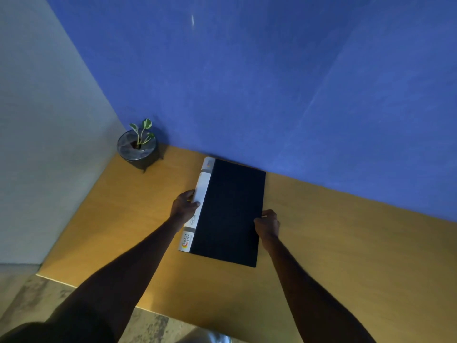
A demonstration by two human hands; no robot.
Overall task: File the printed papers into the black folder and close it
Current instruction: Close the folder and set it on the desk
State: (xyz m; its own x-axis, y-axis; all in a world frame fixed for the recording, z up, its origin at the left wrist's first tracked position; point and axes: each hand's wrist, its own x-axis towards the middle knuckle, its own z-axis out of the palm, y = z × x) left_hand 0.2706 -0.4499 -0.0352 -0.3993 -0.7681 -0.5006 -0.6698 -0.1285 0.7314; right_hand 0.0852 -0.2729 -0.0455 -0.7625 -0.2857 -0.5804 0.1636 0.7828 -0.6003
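The black folder (230, 211) lies closed and flat on the wooden desk (346, 243), its far end close to the blue wall. A white spine strip with a printed label runs down its left side. My left hand (184, 206) grips that spine, thumb on top and fingers curled round the edge. My right hand (268, 224) holds the folder's right edge with curled fingers. No loose printed papers show anywhere on the desk.
A small dark pot with a green plant (139, 147) stands in the desk's far left corner. A blue wall (272, 82) borders the desk behind, a grey wall on the left. The desk's near edge drops to a tiled floor (32, 295).
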